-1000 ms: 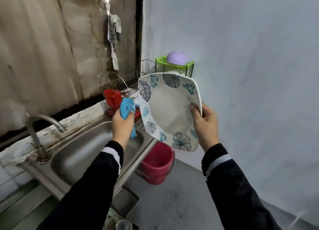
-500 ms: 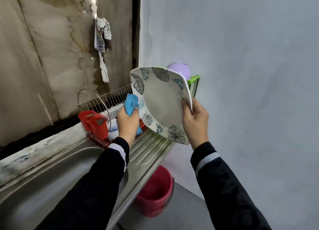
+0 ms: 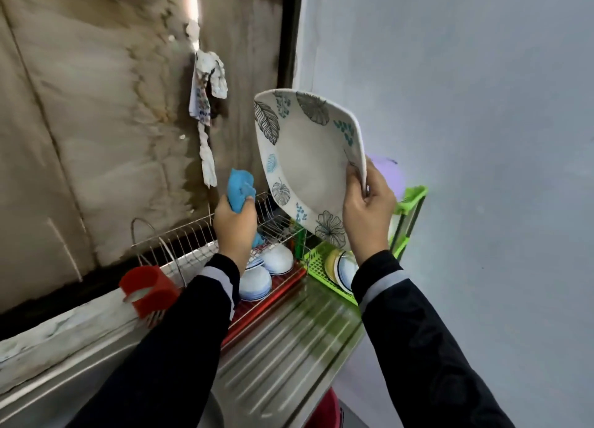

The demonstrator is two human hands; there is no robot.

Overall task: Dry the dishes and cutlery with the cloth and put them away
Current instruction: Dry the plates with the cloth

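My right hand (image 3: 368,209) grips the right edge of a square white plate (image 3: 308,160) with leaf prints, held upright and tilted above the racks. My left hand (image 3: 234,222) clutches a bunched blue cloth (image 3: 239,189) just left of the plate, apart from it. Below stands a wire dish rack (image 3: 193,238) on a red tray, holding upturned white bowls (image 3: 257,281). To its right a green plastic rack (image 3: 316,263) holds upright plates (image 3: 340,271). A red cutlery holder (image 3: 149,291) hangs on the wire rack's left end, with fork tines showing beneath.
The ribbed steel drainboard (image 3: 289,341) runs in front of the racks, with the sink basin at lower left. A purple lid (image 3: 390,176) sits on top of the green rack behind my right hand. A red bucket (image 3: 324,408) stands on the floor. A rag (image 3: 207,106) hangs on the wall.
The view has swung right and down toward the racks. Both hands rose, the plate lifted higher and turned more edge-on; the cloth hand stays left of it.
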